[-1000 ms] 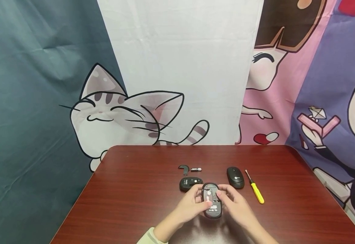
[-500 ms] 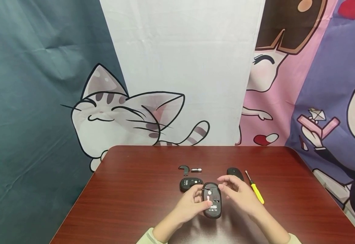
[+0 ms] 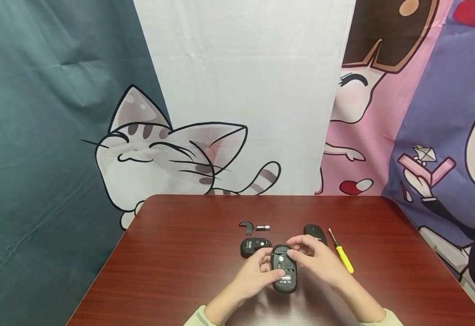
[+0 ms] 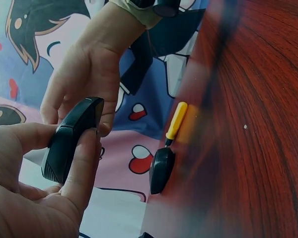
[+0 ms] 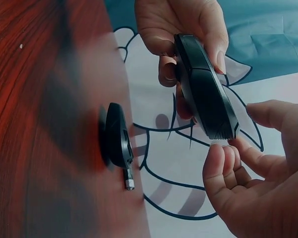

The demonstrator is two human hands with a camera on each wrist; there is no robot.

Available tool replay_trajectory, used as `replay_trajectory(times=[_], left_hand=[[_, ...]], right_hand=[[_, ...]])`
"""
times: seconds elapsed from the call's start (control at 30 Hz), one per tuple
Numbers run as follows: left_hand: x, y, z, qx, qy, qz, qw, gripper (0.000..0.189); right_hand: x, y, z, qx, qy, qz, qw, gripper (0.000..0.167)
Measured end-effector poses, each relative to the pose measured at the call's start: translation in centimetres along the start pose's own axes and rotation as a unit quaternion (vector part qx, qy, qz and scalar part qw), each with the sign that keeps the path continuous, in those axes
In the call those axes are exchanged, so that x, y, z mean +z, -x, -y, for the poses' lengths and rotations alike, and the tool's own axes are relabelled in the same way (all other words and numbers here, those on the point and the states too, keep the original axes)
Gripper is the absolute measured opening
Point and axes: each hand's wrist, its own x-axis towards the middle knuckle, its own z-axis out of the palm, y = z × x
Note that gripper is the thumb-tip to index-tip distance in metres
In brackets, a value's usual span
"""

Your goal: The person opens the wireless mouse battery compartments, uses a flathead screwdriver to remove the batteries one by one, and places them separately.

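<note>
A black computer mouse [image 3: 285,286] is held underside up, off the table, in my left hand [image 3: 254,274]. The left thumb lies across its underside, where an open battery compartment shows. My right hand [image 3: 320,260] is at the mouse's far right corner. In the right wrist view its fingertips [image 5: 216,151] are at the end of the mouse [image 5: 201,89], with the thumb apart from it; contact is hard to tell. Just beyond the left hand lies a second mouse [image 3: 255,246], underside up. A third mouse [image 3: 314,232], upright, is partly hidden by the right hand.
Behind the second mouse lie a curved black battery cover [image 3: 247,226] and a small battery [image 3: 263,227]. At the right is a screwdriver [image 3: 344,259] with a yellow handle. The reddish wooden table [image 3: 160,271] ends at a printed cloth [image 3: 241,90].
The right hand has drawn back from the mouse's underside, then come in again to its far right corner. My left hand keeps its hold on the mouse.
</note>
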Motion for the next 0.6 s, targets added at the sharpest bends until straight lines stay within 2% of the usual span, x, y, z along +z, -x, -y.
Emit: replay_trajectory(times=[0.33,0.47,0.6], left_hand=[[-0.07,0.02,0.07,0.0,-0.01,0.0,1.0,0.062],[-0.16,0.04,0.18,-0.001,-0.012,-0.001,0.9999,0.063],[-0.29,0.08,0.25,-0.003,-0.013,-0.002,0.9999,0.065]], right_hand=[[0.2,-0.31,0.05,0.004,0.044,-0.02,0.9988,0.025],[0.13,-0.47,0.26,0.01,0.036,-0.014,0.9992,0.026],[-0.06,-0.85,0.49,0.016,0.006,0.015,0.9997,0.028]])
